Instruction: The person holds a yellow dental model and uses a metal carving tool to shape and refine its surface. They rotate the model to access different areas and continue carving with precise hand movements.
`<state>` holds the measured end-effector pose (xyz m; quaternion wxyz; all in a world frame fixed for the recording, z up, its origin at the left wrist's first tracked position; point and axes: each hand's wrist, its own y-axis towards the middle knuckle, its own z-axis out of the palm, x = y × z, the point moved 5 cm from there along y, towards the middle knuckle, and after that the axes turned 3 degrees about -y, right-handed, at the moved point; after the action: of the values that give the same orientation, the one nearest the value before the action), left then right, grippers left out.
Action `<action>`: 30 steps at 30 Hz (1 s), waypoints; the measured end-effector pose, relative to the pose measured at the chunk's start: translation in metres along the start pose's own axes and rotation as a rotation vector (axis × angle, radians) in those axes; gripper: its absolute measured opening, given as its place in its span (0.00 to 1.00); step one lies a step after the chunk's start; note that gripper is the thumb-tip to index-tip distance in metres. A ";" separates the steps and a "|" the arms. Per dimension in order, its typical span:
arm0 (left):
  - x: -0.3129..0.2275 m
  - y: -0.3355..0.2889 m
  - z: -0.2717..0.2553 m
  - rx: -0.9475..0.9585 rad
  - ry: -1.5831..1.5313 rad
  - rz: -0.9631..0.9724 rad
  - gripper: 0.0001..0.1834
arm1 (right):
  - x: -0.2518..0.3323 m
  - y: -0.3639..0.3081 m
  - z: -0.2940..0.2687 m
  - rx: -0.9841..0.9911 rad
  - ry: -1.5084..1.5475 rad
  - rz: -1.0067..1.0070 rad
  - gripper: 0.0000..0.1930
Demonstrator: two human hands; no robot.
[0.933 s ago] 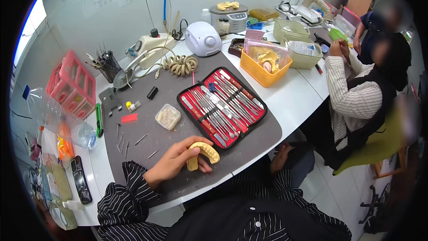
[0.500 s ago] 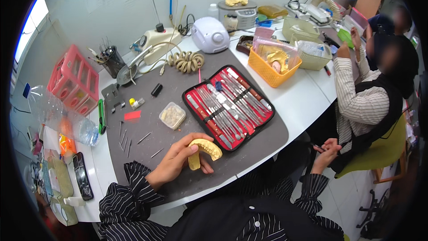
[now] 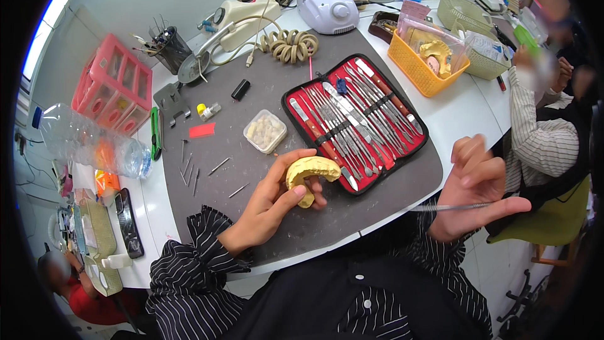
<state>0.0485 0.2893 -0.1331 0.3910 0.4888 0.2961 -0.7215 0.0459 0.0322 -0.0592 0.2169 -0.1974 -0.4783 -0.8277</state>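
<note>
My left hand (image 3: 272, 201) grips a yellow horseshoe-shaped dental cast (image 3: 311, 173) just above the dark grey work mat (image 3: 270, 88). My right hand (image 3: 473, 194) is raised off the table's right edge and pinches a thin metal hand instrument (image 3: 448, 207) that points left. Between the two hands lies an open red instrument case (image 3: 356, 119) filled with several metal tools in elastic loops. A small clear plastic box (image 3: 265, 131) with pale pieces sits just above my left hand.
A clear water bottle (image 3: 88, 145) lies at the left beside a pink rack (image 3: 113, 85). An orange basket (image 3: 425, 56), a white device (image 3: 327, 5) and a coiled cord (image 3: 289, 45) stand at the back. A person in a striped sleeve (image 3: 541, 132) sits at the right. Loose burs (image 3: 217, 167) dot the mat.
My right hand has come up into view from below the table edge, holding the thin metal instrument. My left hand has kept the cast and tilted it slightly.
</note>
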 end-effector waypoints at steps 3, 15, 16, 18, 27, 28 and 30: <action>0.003 0.001 0.002 0.005 0.027 0.011 0.27 | -0.005 -0.002 -0.016 0.174 0.108 -0.054 0.37; 0.001 -0.002 -0.001 0.032 0.375 0.182 0.33 | -0.045 -0.030 -0.033 -0.258 -0.022 0.614 0.42; -0.003 -0.002 -0.002 0.021 0.394 0.181 0.33 | -0.047 -0.033 -0.028 -0.303 -0.066 0.689 0.43; -0.003 -0.001 -0.001 0.020 0.414 0.192 0.34 | -0.046 -0.033 -0.017 0.050 0.009 0.607 0.39; 0.003 -0.004 0.000 0.015 0.390 0.223 0.28 | -0.040 -0.050 0.052 0.942 -0.503 0.116 0.19; 0.003 -0.006 -0.001 0.007 0.366 0.206 0.27 | -0.038 -0.050 0.053 0.932 -0.520 0.118 0.19; 0.006 -0.007 -0.002 0.003 0.337 0.204 0.25 | -0.033 -0.048 0.054 0.920 -0.569 0.117 0.20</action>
<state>0.0422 0.2928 -0.1388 0.4065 0.6307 0.3053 -0.5863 0.0534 0.1065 -0.0860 0.1885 -0.3247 -0.8193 -0.4334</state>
